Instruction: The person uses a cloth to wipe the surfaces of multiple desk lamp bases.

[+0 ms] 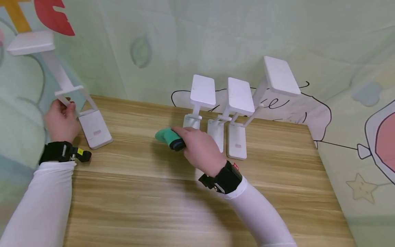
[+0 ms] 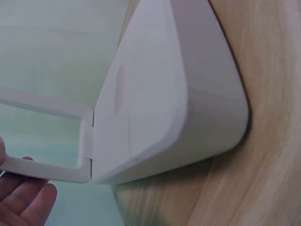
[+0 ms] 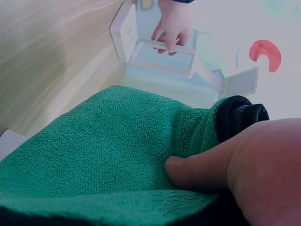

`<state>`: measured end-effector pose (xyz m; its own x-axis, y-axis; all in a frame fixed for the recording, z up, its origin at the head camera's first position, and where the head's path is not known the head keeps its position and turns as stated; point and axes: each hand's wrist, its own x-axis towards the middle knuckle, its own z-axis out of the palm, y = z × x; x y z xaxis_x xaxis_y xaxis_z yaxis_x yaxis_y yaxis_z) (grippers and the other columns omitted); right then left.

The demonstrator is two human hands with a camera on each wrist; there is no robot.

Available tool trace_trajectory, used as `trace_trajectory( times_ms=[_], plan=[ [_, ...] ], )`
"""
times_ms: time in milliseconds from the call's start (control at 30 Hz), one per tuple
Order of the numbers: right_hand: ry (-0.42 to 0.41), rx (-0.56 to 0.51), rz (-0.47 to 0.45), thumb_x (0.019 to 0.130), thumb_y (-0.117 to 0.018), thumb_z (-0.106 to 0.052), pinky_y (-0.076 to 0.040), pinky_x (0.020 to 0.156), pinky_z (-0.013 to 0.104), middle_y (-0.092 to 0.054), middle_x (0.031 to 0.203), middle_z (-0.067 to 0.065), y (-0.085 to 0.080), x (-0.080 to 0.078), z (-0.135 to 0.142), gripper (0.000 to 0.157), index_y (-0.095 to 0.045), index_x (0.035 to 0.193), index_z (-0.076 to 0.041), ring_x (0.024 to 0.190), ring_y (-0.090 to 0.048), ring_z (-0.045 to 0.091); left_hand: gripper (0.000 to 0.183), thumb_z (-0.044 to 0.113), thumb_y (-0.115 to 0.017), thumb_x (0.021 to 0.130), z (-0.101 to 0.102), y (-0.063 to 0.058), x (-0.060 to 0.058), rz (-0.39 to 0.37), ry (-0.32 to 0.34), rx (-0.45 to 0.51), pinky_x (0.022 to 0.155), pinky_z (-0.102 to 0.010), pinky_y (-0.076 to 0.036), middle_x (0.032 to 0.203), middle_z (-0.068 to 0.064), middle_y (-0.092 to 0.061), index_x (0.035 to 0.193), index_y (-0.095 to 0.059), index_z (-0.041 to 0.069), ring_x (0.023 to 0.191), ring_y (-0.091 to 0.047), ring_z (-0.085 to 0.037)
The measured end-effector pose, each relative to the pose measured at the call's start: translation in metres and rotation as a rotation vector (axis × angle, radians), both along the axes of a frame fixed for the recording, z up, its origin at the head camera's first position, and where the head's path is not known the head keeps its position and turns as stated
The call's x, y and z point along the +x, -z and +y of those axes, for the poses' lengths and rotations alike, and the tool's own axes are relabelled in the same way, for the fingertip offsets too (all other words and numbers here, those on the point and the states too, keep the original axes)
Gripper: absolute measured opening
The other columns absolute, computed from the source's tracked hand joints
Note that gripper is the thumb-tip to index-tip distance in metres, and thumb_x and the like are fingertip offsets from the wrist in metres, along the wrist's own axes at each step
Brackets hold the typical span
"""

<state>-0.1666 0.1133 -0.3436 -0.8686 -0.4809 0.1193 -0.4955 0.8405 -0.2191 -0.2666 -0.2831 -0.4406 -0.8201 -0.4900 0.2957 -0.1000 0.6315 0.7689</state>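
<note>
At the table's left edge stands a white folding desk lamp [image 1: 95, 127], its flat head raised high and its arm a hinged open frame. My left hand [image 1: 62, 120] holds one side bar of that frame just above the base; in the left wrist view the fingers [image 2: 33, 205] lie behind the bar. My right hand [image 1: 203, 149] grips a folded green cloth [image 1: 166, 136] with a dark edge, above the middle of the table. In the right wrist view the thumb [image 3: 202, 169] presses on the cloth. It appears apart from the lamps.
Three more white lamps stand in a row behind and right of my right hand: a left one [image 1: 203, 91], a middle one [image 1: 240, 96] and a taller right one [image 1: 282, 76]. A printed curtain [image 1: 234, 37] hangs behind the wooden table [image 1: 129, 206].
</note>
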Motion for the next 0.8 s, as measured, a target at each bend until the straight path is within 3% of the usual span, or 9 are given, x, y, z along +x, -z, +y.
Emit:
trace_trajectory(
  times_ms=[267, 567, 800],
  plan=[
    [0.008, -0.011, -0.008, 0.083, -0.065, 0.003, -0.055, 0.076, 0.031, -0.066, 0.120, -0.002, -0.002, 0.000, -0.002, 0.061, -0.054, 0.139, -0.019, 0.098, -0.060, 0.010, 0.032, 0.026, -0.053, 0.104, 0.005, -0.001, -0.001, -0.001, 0.033, 0.013, 0.093, -0.025, -0.047, 0.122, -0.010, -0.067, 0.126, -0.063, 0.006, 0.103, -0.058, -0.005],
    [0.012, -0.062, 0.013, 0.085, -0.066, 0.002, -0.054, 0.083, 0.036, -0.066, 0.122, 0.002, -0.005, -0.002, -0.001, 0.058, -0.054, 0.139, -0.016, 0.105, -0.060, 0.015, 0.028, 0.022, -0.055, 0.103, 0.041, -0.001, -0.009, 0.041, 0.220, 0.024, 0.079, -0.017, -0.044, 0.114, -0.012, -0.068, 0.121, -0.064, 0.004, 0.096, -0.060, -0.008],
    [0.027, -0.089, 0.046, 0.088, -0.067, -0.002, -0.054, 0.083, 0.038, -0.065, 0.122, 0.004, -0.011, -0.002, -0.003, 0.057, -0.052, 0.141, -0.013, 0.103, -0.060, 0.017, 0.024, 0.020, -0.057, 0.102, 0.087, 0.000, -0.018, 0.054, 0.387, 0.034, 0.082, -0.034, -0.049, 0.109, -0.012, -0.069, 0.115, -0.066, 0.003, 0.097, -0.062, -0.020]
  ],
)
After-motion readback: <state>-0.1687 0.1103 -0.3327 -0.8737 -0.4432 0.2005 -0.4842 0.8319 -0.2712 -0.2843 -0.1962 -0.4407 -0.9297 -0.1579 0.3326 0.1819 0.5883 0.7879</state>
